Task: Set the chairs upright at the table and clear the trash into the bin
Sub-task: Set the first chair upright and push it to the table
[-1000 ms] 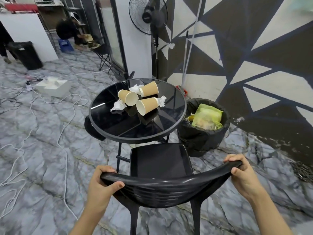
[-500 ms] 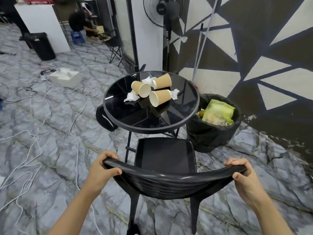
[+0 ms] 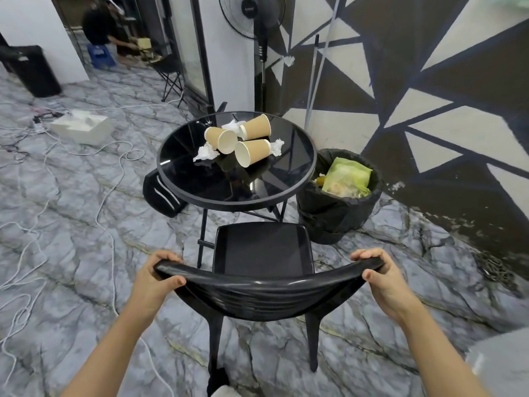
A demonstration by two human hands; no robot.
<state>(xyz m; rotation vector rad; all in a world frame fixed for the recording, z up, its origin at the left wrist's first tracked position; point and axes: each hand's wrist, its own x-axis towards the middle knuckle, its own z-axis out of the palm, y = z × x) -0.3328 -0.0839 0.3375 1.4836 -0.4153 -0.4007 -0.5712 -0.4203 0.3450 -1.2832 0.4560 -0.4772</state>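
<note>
Both hands on the black chair: left hand curled round the left end of the backrest's top rail, right hand curled round the right end, thumbs on the near side, fingers over the top. Chair is upright, seat facing the surface, front edge just short of it.

Surface is a round black glass top on a dark metal frame, glossy enough to mirror what lies on it. On it, three paper cups on their sides, clustered at the far half, with crumpled white tissues beside and between them (I count three wads; one is partly hidden behind a cup).

Bin stands on the floor just right of the surface, black liner, green-yellow plastic bag and other scraps inside, near full.

Second black chair at the left of the surface, mostly hidden under the rim; can't tell if it's upright.

Room: grey marble-pattern floor, white cables across the left side, a white box on the floor. Standing fan behind the surface, thin poles leaning on a wall painted in black and cream triangles. A person crouches far back left.
</note>
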